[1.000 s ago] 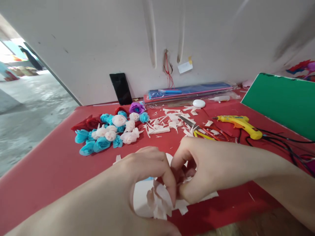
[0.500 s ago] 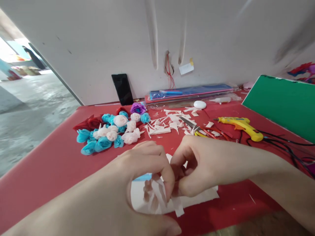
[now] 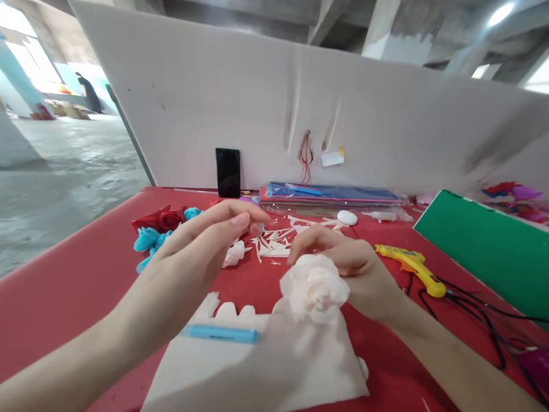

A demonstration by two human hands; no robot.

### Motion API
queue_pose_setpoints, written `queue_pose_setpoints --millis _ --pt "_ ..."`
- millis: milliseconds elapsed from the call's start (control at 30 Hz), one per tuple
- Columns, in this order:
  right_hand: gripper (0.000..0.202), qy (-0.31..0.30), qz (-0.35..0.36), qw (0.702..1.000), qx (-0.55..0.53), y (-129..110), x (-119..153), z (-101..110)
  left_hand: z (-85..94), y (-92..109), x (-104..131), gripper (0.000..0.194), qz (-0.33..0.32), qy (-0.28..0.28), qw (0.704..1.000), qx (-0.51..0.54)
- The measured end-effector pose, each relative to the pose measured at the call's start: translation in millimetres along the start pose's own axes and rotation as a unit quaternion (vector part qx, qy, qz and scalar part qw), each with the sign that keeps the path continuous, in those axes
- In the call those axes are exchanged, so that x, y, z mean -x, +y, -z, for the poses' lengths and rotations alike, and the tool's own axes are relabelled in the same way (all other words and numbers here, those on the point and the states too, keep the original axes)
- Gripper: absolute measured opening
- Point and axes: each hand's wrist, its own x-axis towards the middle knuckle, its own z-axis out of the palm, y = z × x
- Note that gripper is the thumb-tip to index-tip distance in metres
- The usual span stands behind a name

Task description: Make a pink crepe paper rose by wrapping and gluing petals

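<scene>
My right hand (image 3: 355,260) is closed around the back of a pale white paper flower (image 3: 315,289), its petals facing me. My left hand (image 3: 210,237) hovers to the left with fingers stretched out, nothing in it. Below both hands lies a white sheet (image 3: 291,366) with cut rounded edges. A light blue pen (image 3: 223,333) rests on it. Behind my left hand, partly hidden, are red paper roses (image 3: 165,219), blue ones (image 3: 148,239) and a pinkish white one (image 3: 235,254).
White paper scraps (image 3: 274,243) litter the red table (image 3: 64,274). A yellow glue gun (image 3: 414,266) with black cords lies at the right, beside a green board (image 3: 484,252). Against the back panel stands a black phone (image 3: 229,171), near plastic-wrapped sheets (image 3: 338,193) and a white oval object (image 3: 347,217).
The view has tilted up. My hands have moved apart from close together over the sheet. The right hand now holds up the white flower; the left has lifted away with fingers extended.
</scene>
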Motion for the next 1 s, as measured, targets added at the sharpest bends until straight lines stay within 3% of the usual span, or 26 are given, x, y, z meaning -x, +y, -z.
queue_pose_setpoints --millis 133,233,333,533,733,1000 --pt "0.010 0.067 -0.011 0.998 0.004 -1.3 1.8 -2.1 -8.3 -10.2 2.8 0.020 -0.049 -0.071 0.996 -0.001" --pt "0.006 0.159 -0.078 0.979 -0.106 -0.2 2.3 -13.9 -15.2 -20.2 8.8 0.010 -0.106 -0.116 0.988 -0.007" --pt "0.006 0.243 -0.148 0.935 -0.210 2.3 3.1 -30.1 -20.2 -22.8 14.3 0.019 -0.118 -0.090 0.989 -0.018" --pt "0.021 0.310 -0.263 0.854 -0.324 1.1 5.5 -51.5 -24.4 -19.4 19.5 0.018 -0.101 -0.035 0.994 0.006" --pt "0.016 0.295 -0.229 0.875 -0.308 5.0 11.9 -57.0 -26.3 -22.5 22.1 0.012 -0.093 -0.006 0.995 0.043" --pt "0.009 0.286 -0.191 0.898 -0.277 5.8 13.4 -63.1 -31.7 -15.5 24.4 0.015 -0.026 -0.034 0.987 0.157"
